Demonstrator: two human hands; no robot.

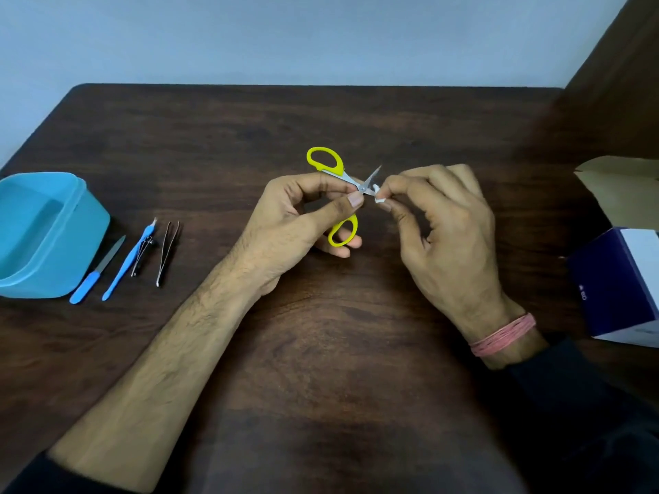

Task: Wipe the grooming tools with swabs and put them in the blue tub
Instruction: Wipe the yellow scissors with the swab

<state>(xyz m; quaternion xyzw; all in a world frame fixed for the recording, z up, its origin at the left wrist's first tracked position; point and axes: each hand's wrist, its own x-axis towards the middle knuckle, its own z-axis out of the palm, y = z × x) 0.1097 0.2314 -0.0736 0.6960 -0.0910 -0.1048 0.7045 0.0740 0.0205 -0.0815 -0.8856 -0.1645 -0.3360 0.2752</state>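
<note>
Yellow-handled scissors (pixel 330 165), white swab (pixel 378 195), blue tub (pixel 89 215), dark brown wood-grain surface (pixel 321 351), pink wristband (pixel 504 335).

A dark brown wooden table (pixel 321 351) with visible grain is seen; its far edge is set against a pale wall (pixel 321 37). At the left edge a blue tub (pixel 82 244), open-topped, is placed on the table. Just right of the tub, four tools are laid side by side, roughly parallel: a nail file (pixel 96 270) with a blue handle, a blue-handled cuticle tool (pixel 130 258), a nail clipper (pixel 141 256) touching it, and metal tweezers (pixel 165 253). At the right edge a purple-and-white box (pixel 620 283) is placed, with an open cardboard box (pixel 620 194) behind it.
</note>
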